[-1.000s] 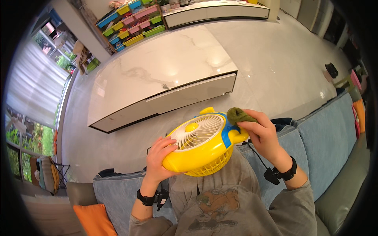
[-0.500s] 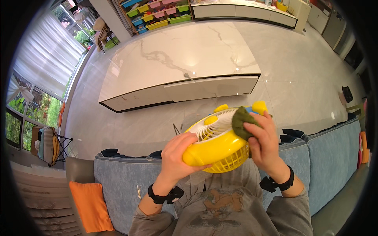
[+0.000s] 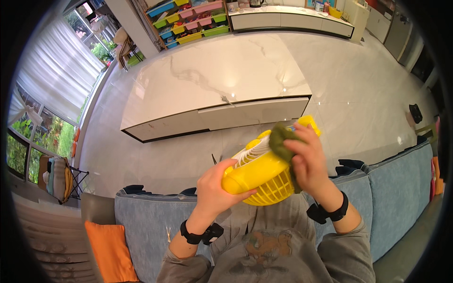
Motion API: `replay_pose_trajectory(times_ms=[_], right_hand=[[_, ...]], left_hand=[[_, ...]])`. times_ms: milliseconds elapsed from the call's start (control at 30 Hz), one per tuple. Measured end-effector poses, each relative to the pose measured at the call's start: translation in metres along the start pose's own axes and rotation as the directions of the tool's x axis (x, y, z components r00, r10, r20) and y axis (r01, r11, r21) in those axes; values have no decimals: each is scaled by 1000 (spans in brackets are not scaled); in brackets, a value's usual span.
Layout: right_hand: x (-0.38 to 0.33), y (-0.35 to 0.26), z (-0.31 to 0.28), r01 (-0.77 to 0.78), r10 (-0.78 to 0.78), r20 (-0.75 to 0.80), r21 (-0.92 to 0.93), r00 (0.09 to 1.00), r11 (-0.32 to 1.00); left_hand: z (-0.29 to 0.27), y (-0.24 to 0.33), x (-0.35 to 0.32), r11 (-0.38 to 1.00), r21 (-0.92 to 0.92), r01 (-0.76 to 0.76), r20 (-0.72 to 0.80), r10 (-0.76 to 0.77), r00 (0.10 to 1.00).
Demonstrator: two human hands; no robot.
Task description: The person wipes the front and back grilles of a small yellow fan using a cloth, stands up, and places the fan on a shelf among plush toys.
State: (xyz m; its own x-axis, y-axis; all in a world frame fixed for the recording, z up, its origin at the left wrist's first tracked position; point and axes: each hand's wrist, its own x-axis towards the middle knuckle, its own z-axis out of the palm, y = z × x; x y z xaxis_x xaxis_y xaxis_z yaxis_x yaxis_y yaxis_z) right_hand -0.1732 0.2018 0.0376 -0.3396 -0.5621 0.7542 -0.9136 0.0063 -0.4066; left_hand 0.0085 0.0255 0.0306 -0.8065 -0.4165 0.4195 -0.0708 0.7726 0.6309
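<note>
A small yellow fan is held up over my lap, with white front grille ribs and a yellow slatted back. My left hand grips its left rim, thumb below and fingers over the edge. In my right hand a dark green cloth is bunched and pressed against the fan's upper right rim. Past the cloth, a yellow knob-like part and a bit of blue show at the fan's far end. The fan's front is mostly turned away from view.
Ahead stands a low marble-topped table with a plug lying on it. I sit on a blue sofa with an orange cushion at left. Beyond are a rack of coloured bins and a low white cabinet.
The fan has tilted so its front grille faces farther away and its side shows more. The cloth and my right hand have shifted slightly left and up along the rim.
</note>
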Motion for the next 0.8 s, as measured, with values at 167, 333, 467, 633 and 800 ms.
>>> replay_pose_trajectory(times_ms=[167, 333, 467, 633, 800], right_hand=[[-3, 14, -27, 84, -85, 1, 109, 996, 990], [11, -12, -62, 19, 20, -137, 279, 990, 960], [20, -29, -57, -75, 43, 239, 124, 970, 990], [18, -30, -6, -90, 59, 184, 163, 981, 983], [69, -35, -10, 81, -126, 238, 191, 963, 978]], left_hand=[[-9, -7, 2, 997, -79, 1, 47, 3, 999], [-25, -21, -9, 880, -405, 248, 54, -248, 967], [-19, -35, -15, 761, -540, 360, 132, -345, 929], [-3, -62, -21, 579, -710, 400, 123, -458, 881], [-8, -58, -14, 421, -792, 441, 227, -467, 855]])
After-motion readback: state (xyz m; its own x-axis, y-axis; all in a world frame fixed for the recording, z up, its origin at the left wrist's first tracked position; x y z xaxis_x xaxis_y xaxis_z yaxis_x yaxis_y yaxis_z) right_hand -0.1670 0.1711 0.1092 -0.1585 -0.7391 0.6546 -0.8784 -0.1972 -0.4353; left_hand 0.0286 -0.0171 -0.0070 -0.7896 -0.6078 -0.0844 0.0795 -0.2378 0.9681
